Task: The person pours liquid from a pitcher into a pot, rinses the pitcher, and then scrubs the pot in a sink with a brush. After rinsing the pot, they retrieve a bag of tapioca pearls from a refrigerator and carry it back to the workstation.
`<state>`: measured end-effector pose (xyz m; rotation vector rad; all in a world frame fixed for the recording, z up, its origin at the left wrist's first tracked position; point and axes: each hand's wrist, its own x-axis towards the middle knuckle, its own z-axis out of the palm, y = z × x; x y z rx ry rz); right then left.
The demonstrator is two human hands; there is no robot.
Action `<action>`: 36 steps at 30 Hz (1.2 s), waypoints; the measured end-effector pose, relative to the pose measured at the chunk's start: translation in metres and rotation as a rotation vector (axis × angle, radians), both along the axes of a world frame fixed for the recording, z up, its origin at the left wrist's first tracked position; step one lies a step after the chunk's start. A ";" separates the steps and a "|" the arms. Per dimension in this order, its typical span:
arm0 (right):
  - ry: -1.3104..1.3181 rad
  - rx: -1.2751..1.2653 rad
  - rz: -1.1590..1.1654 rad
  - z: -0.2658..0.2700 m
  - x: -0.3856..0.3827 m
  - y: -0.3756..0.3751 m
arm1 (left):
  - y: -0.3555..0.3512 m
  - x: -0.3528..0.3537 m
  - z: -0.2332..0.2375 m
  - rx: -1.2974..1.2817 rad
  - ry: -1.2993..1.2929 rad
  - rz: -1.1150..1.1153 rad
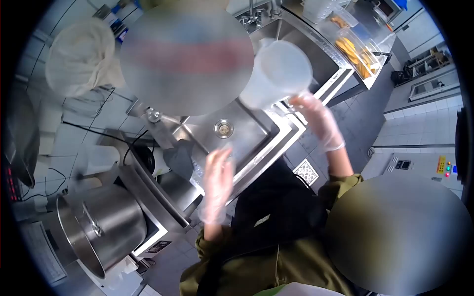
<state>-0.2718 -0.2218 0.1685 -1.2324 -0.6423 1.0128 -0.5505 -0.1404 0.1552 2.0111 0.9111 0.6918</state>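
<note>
A translucent white plastic jug [284, 66] is tipped over the divide between two sink basins. My right hand [318, 121], in a clear glove, is closed at its near side, where the handle appears to be. The gloved fingers of my left hand [217, 180] are stretched out over the front rim of the near steel sink [247, 126]. Motion smears them a little, and nothing shows in them. A drain strainer [223, 129] sits in that basin's floor. Beside my left hand, a dark grey cloth [179, 159] hangs over the sink's left edge.
A large steel pot [106, 227] lies tilted at lower left. A white cloth-covered container [81, 59] is at upper left. Clear bins with yellow food [353, 52] stand right of the far basin [308, 54], below the faucet [254, 18]. Two blurred discs hide parts of the view.
</note>
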 end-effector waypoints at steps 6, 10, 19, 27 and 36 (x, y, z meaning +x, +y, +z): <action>-0.174 -0.302 0.077 -0.039 0.191 0.004 | 0.002 0.040 -0.028 -0.089 0.072 0.275; -0.174 -0.478 0.315 -0.169 0.325 0.042 | -0.012 0.127 -0.046 -0.320 0.000 0.527; -0.163 -0.495 1.000 -0.305 0.368 0.070 | -0.043 0.274 -0.019 -0.327 0.127 0.417; -0.633 -0.621 0.879 -0.335 0.373 0.087 | -0.065 0.285 -0.006 -0.361 0.133 0.665; -1.822 -0.287 1.139 -0.401 0.467 0.086 | -0.061 0.223 0.043 -0.370 -0.591 0.778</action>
